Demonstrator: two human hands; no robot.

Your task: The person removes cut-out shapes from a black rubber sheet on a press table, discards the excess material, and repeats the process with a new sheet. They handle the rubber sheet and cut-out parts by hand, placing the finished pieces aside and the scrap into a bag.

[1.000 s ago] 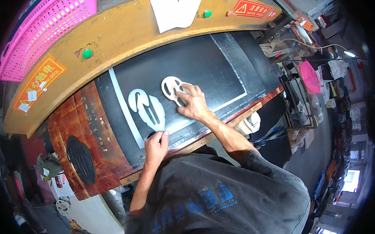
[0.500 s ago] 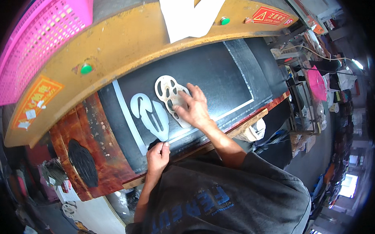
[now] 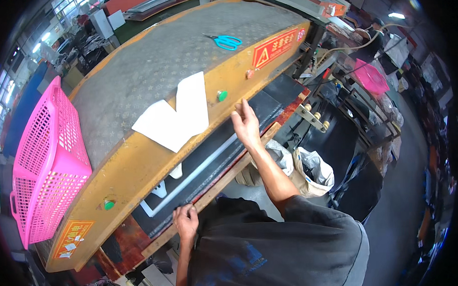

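Note:
My right hand [image 3: 246, 126] is raised at the lower edge of the yellow press beam [image 3: 159, 165], right of a green button [image 3: 222, 96]. Its fingers are stretched out and hold nothing. My left hand [image 3: 185, 220] is at the wooden strip [image 3: 215, 194] along the table's front edge, fingers curled; whatever they may hold is hidden. A black sheet [image 3: 194, 164] lies on the table, crossed by a pale stripe. Only the near ends of a translucent white shape [image 3: 160, 190] and a cream-coloured cut-out plate [image 3: 176, 171] show; the beam hides the rest.
White paper pieces [image 3: 187, 109] hang over the beam. Blue-handled scissors [image 3: 227, 42] and a pink basket [image 3: 53, 169] sit on top of it. To the right stand an open white sack [image 3: 316, 172] and a cluttered rack [image 3: 359, 108]. A red button [image 3: 250, 74] is on the beam.
My right hand has left the cream plate and moved right to the beam's edge. The beam now covers most of both shapes. My head view has shifted, showing the beam's top.

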